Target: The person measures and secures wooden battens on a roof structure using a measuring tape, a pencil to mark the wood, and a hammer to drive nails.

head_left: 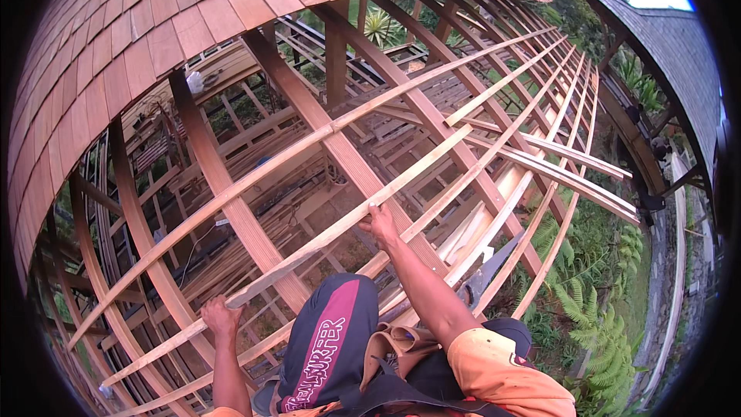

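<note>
A long, light wooden batten (309,247) lies slantwise across the dark roof rafters (255,239) in front of me. Toward its lower left end, my left hand (221,315) is closed around it. Farther up, near a rafter, my right hand (378,226) grips the same batten with its fingers at the edge. Above it, another batten (285,154) crosses the rafters roughly alongside. My knee in dark trousers is bent below the batten, and a brown leather tool pouch (397,344) hangs at my waist.
Reddish wood shingles (185,15) cover the roof above. A handsaw (488,269) rests among battens right of my right forearm. Loose battens (571,177) jut out at the right. Wide gaps between rafters open onto stacked timber (231,135) far below. Ferns (594,324) grow beneath the roof edge.
</note>
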`<move>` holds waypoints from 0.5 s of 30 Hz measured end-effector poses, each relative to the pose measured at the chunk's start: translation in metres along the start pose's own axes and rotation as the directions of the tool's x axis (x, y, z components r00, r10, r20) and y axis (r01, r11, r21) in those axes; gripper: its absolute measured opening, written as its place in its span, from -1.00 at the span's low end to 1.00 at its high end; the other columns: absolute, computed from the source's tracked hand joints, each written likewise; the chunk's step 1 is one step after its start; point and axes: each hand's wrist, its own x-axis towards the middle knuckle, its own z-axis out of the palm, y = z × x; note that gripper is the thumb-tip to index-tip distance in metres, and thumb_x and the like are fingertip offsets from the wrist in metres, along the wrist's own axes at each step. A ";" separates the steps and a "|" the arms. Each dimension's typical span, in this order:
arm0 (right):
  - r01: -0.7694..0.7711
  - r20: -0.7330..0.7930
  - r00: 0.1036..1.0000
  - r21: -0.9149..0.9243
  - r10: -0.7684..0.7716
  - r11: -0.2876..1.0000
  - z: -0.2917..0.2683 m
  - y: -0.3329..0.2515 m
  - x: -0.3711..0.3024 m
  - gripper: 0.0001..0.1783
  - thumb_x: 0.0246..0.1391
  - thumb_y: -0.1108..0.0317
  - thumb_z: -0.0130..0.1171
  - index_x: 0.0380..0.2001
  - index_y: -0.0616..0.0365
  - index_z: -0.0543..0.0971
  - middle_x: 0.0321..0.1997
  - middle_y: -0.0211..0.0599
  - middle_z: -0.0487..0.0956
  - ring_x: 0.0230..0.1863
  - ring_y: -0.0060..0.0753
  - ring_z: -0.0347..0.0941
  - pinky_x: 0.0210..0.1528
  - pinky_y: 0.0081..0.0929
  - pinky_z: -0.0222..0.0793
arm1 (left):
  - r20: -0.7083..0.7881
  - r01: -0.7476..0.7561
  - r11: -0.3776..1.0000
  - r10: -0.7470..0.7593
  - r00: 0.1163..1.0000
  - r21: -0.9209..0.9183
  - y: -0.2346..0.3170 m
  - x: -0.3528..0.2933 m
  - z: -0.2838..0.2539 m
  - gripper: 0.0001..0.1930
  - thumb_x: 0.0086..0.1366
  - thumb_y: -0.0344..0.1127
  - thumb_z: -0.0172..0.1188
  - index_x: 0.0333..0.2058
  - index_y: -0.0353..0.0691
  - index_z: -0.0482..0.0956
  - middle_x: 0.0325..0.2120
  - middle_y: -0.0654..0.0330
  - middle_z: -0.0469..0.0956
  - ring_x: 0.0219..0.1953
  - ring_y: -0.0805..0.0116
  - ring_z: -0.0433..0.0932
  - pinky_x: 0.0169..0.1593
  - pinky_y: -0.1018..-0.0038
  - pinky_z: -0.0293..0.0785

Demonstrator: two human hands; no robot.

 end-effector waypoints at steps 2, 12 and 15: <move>0.002 0.044 0.999 0.025 -0.003 1.000 -0.020 -0.006 0.005 -0.52 0.42 0.26 -0.07 0.28 0.20 0.16 0.15 -0.02 0.47 0.06 -0.06 0.56 -0.02 -0.20 0.61 | 0.083 0.070 0.998 -0.070 0.994 0.006 0.023 0.007 0.012 -0.42 -0.28 0.18 0.58 -0.41 -0.17 0.67 -0.35 0.04 0.69 -0.21 0.06 0.63 -0.06 0.14 0.39; 0.034 0.258 0.966 -0.232 0.028 0.972 0.020 0.007 -0.012 0.03 0.30 0.40 0.14 0.52 -0.10 -0.36 -0.21 -0.24 0.57 -0.27 -0.41 0.58 -0.26 -0.56 0.56 | 0.264 0.110 0.994 -0.110 0.958 0.014 0.007 0.043 -0.002 -0.16 -0.29 0.55 0.36 -0.34 -0.19 0.70 -0.39 -0.01 0.68 -0.18 0.05 0.64 0.00 0.14 0.39; 0.002 0.225 0.973 -0.193 0.042 0.981 -0.026 0.007 0.008 0.01 0.32 0.29 0.15 0.53 -0.27 -0.33 0.17 -0.08 0.49 0.05 -0.20 0.56 -0.04 -0.42 0.55 | 0.355 0.087 0.990 -0.044 0.934 -0.107 0.040 0.063 -0.003 -0.05 -0.13 0.62 0.22 -0.18 -0.27 0.67 -0.22 -0.07 0.66 0.02 0.02 0.58 0.23 -0.06 0.26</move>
